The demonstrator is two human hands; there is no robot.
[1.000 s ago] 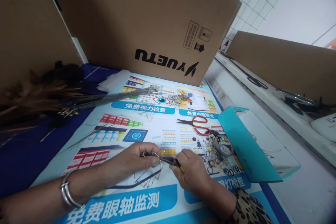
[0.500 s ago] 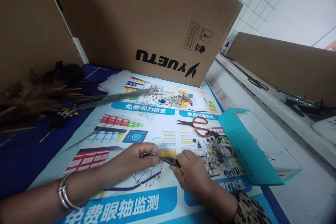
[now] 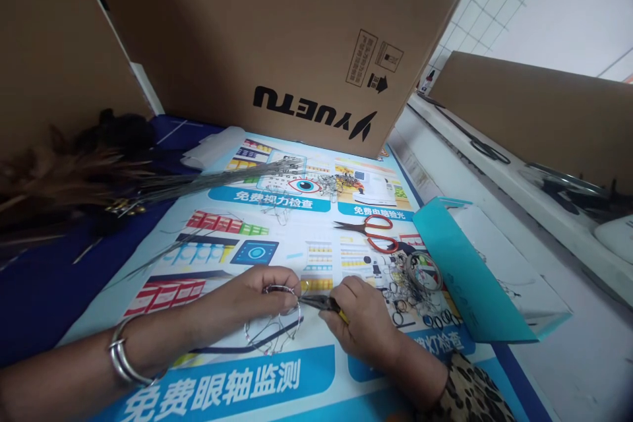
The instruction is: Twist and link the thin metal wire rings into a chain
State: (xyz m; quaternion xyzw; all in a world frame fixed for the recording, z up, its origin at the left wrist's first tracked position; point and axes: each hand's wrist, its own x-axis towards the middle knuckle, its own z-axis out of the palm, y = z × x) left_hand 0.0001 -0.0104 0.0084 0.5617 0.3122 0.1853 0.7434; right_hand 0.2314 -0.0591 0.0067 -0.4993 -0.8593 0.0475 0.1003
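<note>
My left hand point(image 3: 257, 295) pinches a metal ring point(image 3: 281, 291) from which thin wires point(image 3: 273, 333) with small beads hang down onto the printed poster point(image 3: 257, 382). My right hand point(image 3: 363, 320) is closed around small pliers point(image 3: 324, 303) with yellow handles. The plier tips touch the right side of the ring. A silver bangle point(image 3: 123, 359) sits on my left wrist.
Red-handled scissors point(image 3: 370, 232) lie beyond my right hand, with a pile of small metal rings point(image 3: 413, 287) beside them. A teal box lid point(image 3: 457, 277) stands to the right. A big cardboard box point(image 3: 277, 39) blocks the back; feathers point(image 3: 64, 178) and long wires point(image 3: 217, 179) lie left.
The hanging wires have swung slightly left and lower under the ring. Both hands stay almost where they were.
</note>
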